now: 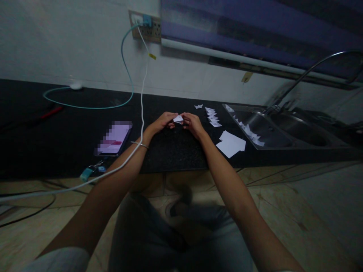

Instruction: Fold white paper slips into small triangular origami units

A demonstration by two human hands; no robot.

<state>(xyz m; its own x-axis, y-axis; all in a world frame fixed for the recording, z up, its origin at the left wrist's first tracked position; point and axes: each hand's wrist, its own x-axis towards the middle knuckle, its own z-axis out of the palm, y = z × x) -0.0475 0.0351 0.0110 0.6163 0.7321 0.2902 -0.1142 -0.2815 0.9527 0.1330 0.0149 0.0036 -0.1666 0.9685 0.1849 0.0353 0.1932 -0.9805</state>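
Between my two hands is a small piece of folded white paper (178, 119), held just above the black countertop (172, 151). My left hand (163, 121) pinches its left side, and my right hand (192, 123) grips its right side. Just beyond my right hand stands a little folded paper boat (198, 106). Beside it runs a row of several more folded paper boats (212, 118). A loose stack of white paper sheets (231, 144) lies to the right of my right forearm.
More folded papers (249, 132) line the left rim of the steel sink (272, 130), under a curved faucet (300, 79). A phone (115, 139) and keys (92, 170) lie at left. A white cable (142, 98) hangs from the wall outlet (154, 30) across my left forearm.
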